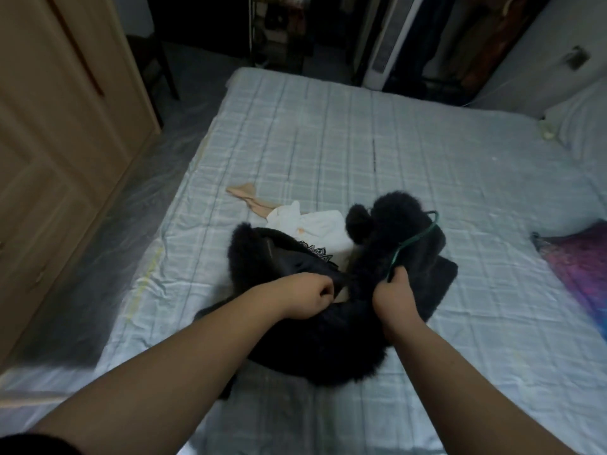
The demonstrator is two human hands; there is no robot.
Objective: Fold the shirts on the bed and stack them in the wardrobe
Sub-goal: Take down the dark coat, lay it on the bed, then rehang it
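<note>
Garment, black and fluffy (331,336), bunched mid-bed (427,165): left hand (312,292) fisted on its dark lining, right hand (392,290) pinching a green hanger (415,241), likely freeing it before folding; white shirt (315,229) beneath

Bare checked bed (377,133) stretches wide and open beyond the clothes, free to reach across. A black fuzzy garment (331,336) heaps in the near middle, with a white shirt (320,228) and beige cloth (249,195) just behind it. A purple cloth (578,264) blocks the right edge. The wardrobe (59,126) walls the left, across a narrow floor strip.
</note>
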